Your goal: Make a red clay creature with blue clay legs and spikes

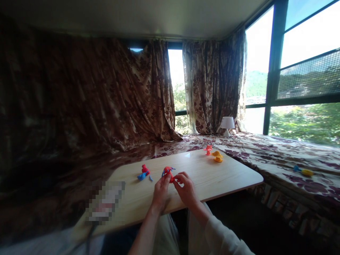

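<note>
Above the near middle of the table, my left hand (161, 191) is closed around a red mushroom-shaped clay figure (168, 170) with thin blue strips on its rounded top. My right hand (186, 187) has its thumb and forefinger pinched together at the figure's lower right side; any small piece between the fingertips is too small to make out. To the left on the tabletop lie a blue lump of clay (142, 176) and a red lump (144, 169) touching it. A small blue strip (151, 178) rests beside them.
The pale wooden table (220, 180) has rounded corners. Near its far edge stand a yellow mushroom-shaped figure (217, 156) and a pinkish-red one (208, 150). A blurred-out flat object (106, 202) lies at the left. A blue and yellow item (303, 170) and a white lamp (227, 124) sit on the flowered cloth.
</note>
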A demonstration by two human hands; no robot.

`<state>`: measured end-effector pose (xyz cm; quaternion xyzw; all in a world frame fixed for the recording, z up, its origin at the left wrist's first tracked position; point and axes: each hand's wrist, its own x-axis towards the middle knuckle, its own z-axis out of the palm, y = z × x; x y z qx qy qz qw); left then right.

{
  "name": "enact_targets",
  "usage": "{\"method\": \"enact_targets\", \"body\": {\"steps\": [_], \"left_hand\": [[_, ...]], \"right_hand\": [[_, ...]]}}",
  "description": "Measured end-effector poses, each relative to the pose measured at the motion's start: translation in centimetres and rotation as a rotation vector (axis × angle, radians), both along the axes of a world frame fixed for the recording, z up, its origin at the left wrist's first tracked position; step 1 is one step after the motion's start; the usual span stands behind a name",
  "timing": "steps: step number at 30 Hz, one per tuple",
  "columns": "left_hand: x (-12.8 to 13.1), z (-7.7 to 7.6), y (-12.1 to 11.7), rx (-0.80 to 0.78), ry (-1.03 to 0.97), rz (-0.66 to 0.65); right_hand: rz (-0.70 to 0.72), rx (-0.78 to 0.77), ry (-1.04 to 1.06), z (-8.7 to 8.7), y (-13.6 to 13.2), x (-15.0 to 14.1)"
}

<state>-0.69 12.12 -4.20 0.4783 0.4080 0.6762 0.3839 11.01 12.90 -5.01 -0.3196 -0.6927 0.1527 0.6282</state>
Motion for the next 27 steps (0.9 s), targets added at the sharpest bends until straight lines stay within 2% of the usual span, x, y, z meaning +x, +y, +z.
{"method": "enact_targets", "body": {"steps": [10,18,27], "left_hand": [[-0.2,-0.3,0.2,-0.014,0.004,0.014],[0.1,0.1,-0.1,-0.006,-0.003,-0.014],[-0.5,-0.9,0.7,-0.012,-0.048,-0.027]], "right_hand": [[0.010,0.003,-0.001,0.3,-0.2,0.0],[0.034,0.038,-0.048,-0.1,0.0,0.0],[0.006,0.006,-0.046,0.0,-0.1,-0.1]]}}
